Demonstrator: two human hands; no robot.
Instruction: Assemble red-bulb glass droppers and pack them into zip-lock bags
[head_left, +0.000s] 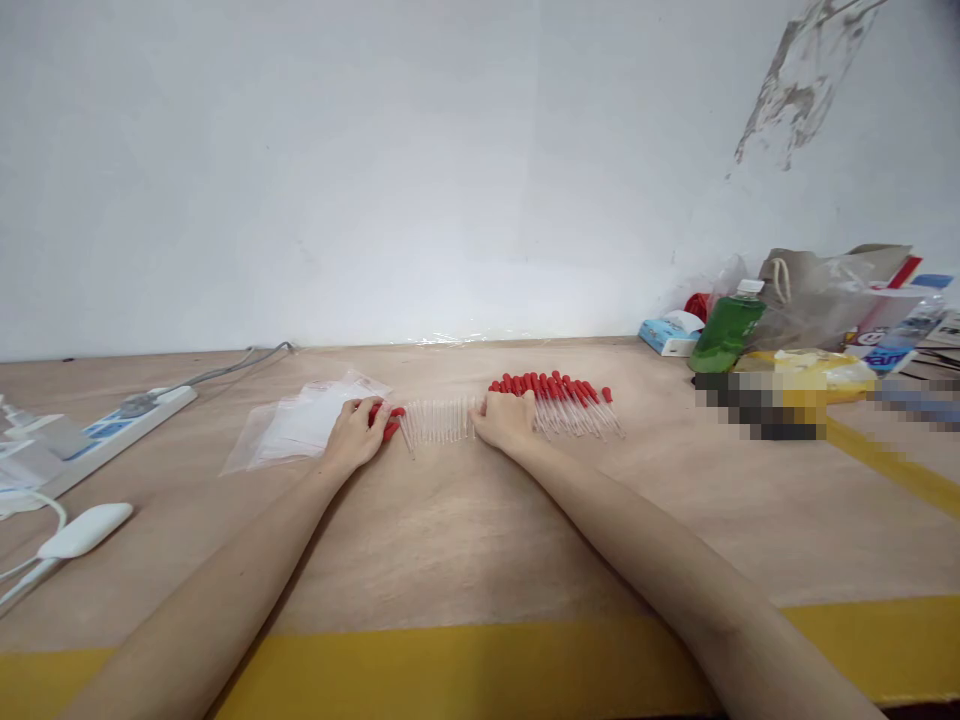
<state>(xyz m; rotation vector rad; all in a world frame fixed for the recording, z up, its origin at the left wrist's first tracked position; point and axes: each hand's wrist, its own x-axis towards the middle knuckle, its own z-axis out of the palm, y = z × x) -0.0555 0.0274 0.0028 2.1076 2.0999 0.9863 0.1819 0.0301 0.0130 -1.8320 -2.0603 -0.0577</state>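
Both my arms reach out over a wooden table (465,540). My left hand (356,435) is closed around the red bulbs of a bundle of clear droppers (439,420) that lies sideways between my hands. At the other end of that bundle rests my right hand (506,420), its fingers curled against the clear tips. Behind the right hand lies a row of several more red-bulbed droppers (570,400). Just left of my left hand lie clear plastic bags (296,425).
A white power strip (112,430) with a cable and a white charger (82,530) sit at the left. At the right stand a green bottle (724,335), a tissue pack (667,335), bags and clutter. A yellow strip (480,665) edges the table front. A white wall stands behind.
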